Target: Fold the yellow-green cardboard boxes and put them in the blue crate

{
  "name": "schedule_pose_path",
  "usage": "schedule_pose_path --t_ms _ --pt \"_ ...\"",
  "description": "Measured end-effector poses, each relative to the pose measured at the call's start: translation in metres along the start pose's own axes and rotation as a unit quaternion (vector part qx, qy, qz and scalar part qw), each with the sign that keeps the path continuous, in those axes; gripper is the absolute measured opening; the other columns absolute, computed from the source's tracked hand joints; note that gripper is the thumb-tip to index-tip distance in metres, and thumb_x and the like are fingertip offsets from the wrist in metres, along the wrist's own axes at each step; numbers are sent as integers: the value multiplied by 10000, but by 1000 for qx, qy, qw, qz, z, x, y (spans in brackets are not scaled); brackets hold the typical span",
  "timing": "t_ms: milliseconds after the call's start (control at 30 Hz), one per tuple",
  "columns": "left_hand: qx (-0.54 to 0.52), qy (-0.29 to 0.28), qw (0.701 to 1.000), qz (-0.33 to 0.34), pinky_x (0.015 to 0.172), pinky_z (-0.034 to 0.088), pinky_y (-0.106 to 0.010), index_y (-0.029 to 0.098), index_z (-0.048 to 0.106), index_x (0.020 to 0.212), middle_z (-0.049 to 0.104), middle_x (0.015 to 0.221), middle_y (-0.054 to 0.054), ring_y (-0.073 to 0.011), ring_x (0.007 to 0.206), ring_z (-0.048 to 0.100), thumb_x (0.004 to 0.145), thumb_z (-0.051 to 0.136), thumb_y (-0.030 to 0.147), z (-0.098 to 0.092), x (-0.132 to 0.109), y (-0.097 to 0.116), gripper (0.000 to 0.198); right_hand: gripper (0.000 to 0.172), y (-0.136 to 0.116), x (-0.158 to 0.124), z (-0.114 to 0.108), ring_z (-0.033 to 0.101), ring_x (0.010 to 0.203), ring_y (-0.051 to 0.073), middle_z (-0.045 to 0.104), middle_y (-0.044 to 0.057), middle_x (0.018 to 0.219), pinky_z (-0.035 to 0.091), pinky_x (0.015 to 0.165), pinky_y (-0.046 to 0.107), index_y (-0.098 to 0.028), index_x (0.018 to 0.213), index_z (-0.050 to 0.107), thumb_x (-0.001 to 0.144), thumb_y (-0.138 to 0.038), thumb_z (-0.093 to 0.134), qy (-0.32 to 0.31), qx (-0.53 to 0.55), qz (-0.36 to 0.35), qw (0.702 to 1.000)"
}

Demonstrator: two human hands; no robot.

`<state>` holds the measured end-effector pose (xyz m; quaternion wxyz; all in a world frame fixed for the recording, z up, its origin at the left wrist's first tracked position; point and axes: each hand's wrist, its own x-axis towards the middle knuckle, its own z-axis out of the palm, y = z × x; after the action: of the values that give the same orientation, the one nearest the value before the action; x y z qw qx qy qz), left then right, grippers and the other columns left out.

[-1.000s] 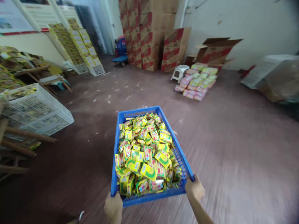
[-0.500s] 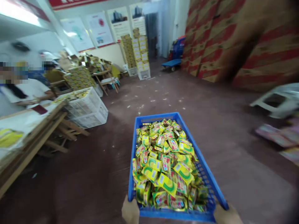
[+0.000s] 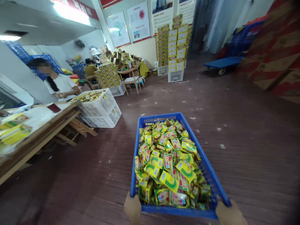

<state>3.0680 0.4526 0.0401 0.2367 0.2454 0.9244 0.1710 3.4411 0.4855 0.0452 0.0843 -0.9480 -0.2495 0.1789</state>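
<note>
A blue plastic basket (image 3: 137,147) extends in front of me above the floor, heaped with small yellow and green packets (image 3: 168,162). At its near left corner, my left hand (image 3: 132,207) is closed around the rim. My right hand (image 3: 229,212) grips the near right corner the same way. Parts of the fingers are hidden under and behind the rim on both sides. The packets lie loose, several with a red and white printed face turned up.
To the left stand a wooden-edged table (image 3: 42,131), stacked white crates (image 3: 105,109) with packets, and a seated person (image 3: 62,84). Ahead are a chair (image 3: 131,79) and a tall stack of yellow boxes (image 3: 177,47). A blue trolley (image 3: 223,64) and red-brown cartons (image 3: 267,62) are at the right.
My view has swung to the right-hand-cartons' opposite side, leftward, so the surroundings shift right in the picture. Both hands keep their grip on the basket.
</note>
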Motion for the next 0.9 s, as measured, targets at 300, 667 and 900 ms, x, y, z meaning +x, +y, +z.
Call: schedule_pose_path --t_ms 300,667,900 --pt "-13 40 997 -62 636 453 -337 194 673 881 710 786 -118 -303 772 660 703 500 280 71 79 216 263 450 -227 165 -6 631 863 371 674 193 931 451 634 404 -183 1042 618 840 -516 393 32 -26 -86 995" --pt "-61 87 978 -182 602 436 -302 208 676 910 706 765 -95 -268 729 654 721 477 324 138 209 466 298 421 -566 347 7 632 874 357 671 187 940 451 616 385 -177 1028 616 850 -490 398 -2 -88 -223 971" --pt "-81 108 952 -273 575 442 -317 204 673 892 709 758 -110 -290 714 661 728 472 338 158 311 612 292 464 -803 424 40 623 903 368 665 191 979 443 659 411 -186 1151 565 850 -498 402 -39 -121 -304 944"
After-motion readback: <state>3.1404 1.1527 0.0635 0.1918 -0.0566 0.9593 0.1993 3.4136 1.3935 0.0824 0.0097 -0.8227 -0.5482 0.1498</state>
